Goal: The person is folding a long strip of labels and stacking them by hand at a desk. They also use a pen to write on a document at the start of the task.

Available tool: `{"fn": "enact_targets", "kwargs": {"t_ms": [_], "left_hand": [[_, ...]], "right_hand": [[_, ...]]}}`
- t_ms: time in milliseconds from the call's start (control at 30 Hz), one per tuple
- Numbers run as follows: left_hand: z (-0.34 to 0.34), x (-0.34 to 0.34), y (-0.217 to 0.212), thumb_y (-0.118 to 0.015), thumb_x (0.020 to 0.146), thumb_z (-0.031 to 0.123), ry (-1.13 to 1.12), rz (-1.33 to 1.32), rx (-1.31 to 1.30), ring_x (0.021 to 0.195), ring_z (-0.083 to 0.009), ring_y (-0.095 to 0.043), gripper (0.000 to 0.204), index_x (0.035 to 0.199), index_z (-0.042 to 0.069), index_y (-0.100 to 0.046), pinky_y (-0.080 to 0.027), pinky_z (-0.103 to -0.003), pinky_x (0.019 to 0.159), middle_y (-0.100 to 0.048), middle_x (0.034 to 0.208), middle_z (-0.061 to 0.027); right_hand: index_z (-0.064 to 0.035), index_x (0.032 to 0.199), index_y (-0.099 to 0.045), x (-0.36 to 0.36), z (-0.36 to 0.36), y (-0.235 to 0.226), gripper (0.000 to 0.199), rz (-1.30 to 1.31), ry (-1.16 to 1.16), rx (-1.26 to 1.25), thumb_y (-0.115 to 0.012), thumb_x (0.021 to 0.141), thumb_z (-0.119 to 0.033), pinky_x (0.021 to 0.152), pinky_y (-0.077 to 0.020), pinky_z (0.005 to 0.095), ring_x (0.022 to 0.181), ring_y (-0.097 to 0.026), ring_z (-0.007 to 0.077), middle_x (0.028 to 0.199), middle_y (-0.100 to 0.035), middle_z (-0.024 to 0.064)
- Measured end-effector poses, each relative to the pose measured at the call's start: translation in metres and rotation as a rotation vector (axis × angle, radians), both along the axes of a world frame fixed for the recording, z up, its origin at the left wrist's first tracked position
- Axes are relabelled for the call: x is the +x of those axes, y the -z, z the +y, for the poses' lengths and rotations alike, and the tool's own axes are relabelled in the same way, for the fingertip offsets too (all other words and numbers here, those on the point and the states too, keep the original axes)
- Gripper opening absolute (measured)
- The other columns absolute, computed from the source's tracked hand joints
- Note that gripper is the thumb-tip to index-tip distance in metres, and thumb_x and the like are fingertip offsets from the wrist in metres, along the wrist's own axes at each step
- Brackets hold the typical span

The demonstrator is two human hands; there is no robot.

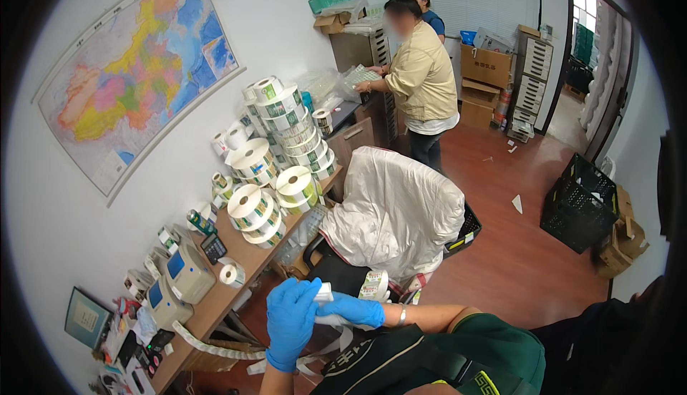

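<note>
Left hand upright, fingers bent against white item — right hand level, fingers unclear.

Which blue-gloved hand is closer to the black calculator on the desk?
Left. The left hand is lower in the picture than the calculator and to its right; the right hand is also lower, but farther right.
</note>
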State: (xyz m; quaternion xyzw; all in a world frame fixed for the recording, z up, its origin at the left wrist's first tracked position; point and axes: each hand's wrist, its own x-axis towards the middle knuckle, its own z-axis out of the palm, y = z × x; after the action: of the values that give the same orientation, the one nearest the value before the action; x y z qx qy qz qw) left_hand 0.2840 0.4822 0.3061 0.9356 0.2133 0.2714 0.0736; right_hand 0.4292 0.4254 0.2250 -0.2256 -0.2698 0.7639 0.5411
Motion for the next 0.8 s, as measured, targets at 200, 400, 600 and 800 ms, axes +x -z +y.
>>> {"fn": "enact_targets", "kwargs": {"t_ms": [200,400,600,800], "left_hand": [[-0.006,0.000,0.027,-0.066,0.072,0.002,-0.038,-0.024,0.077,0.102,-0.0319,-0.052,0.028,0.099,0.007,-0.067,-0.040,-0.043,0.089,-0.059,0.096,-0.0094],[-0.009,0.001,0.033,-0.066,0.072,0.003,0.022,-0.040,0.063,0.101,-0.0324,-0.052,0.020,0.090,0.008,-0.062,-0.040,-0.043,0.089,-0.059,0.096,-0.0091],[-0.020,-0.006,0.025,-0.065,0.077,0.006,-0.033,-0.079,0.092,0.106,-0.0317,-0.052,0.015,0.091,0.007,-0.061,-0.040,-0.044,0.092,-0.060,0.107,-0.0104],[-0.016,-0.007,0.028,-0.065,0.079,0.007,-0.090,-0.105,-0.058,0.105,-0.0319,-0.053,0.019,0.098,0.006,-0.063,-0.042,-0.041,0.090,-0.061,0.104,-0.0109]], "right_hand": [[-0.0059,0.130,-0.049,-0.003,-0.004,-0.001,0.042,0.306,-0.002,-0.039,-0.045,0.100,-0.035,0.090,-0.0479,0.0270,0.104,-0.058,0.0137,0.115,-0.058,0.0040],[-0.0057,0.122,-0.055,-0.003,0.009,0.013,0.036,0.155,0.115,-0.221,-0.045,0.100,-0.033,0.085,-0.0510,0.0264,0.097,-0.062,0.0144,0.108,-0.063,0.0042],[-0.0036,0.136,-0.046,-0.003,0.028,0.032,0.044,0.136,-0.046,0.088,-0.045,0.100,-0.030,0.097,-0.0454,0.0259,0.110,-0.056,0.0130,0.125,-0.056,0.0056],[0.0000,0.118,-0.057,-0.003,0.015,0.052,0.043,-0.219,-0.040,0.338,-0.043,0.101,-0.037,0.088,-0.0435,0.0236,0.097,-0.051,0.0094,0.107,-0.058,0.0022]]}}
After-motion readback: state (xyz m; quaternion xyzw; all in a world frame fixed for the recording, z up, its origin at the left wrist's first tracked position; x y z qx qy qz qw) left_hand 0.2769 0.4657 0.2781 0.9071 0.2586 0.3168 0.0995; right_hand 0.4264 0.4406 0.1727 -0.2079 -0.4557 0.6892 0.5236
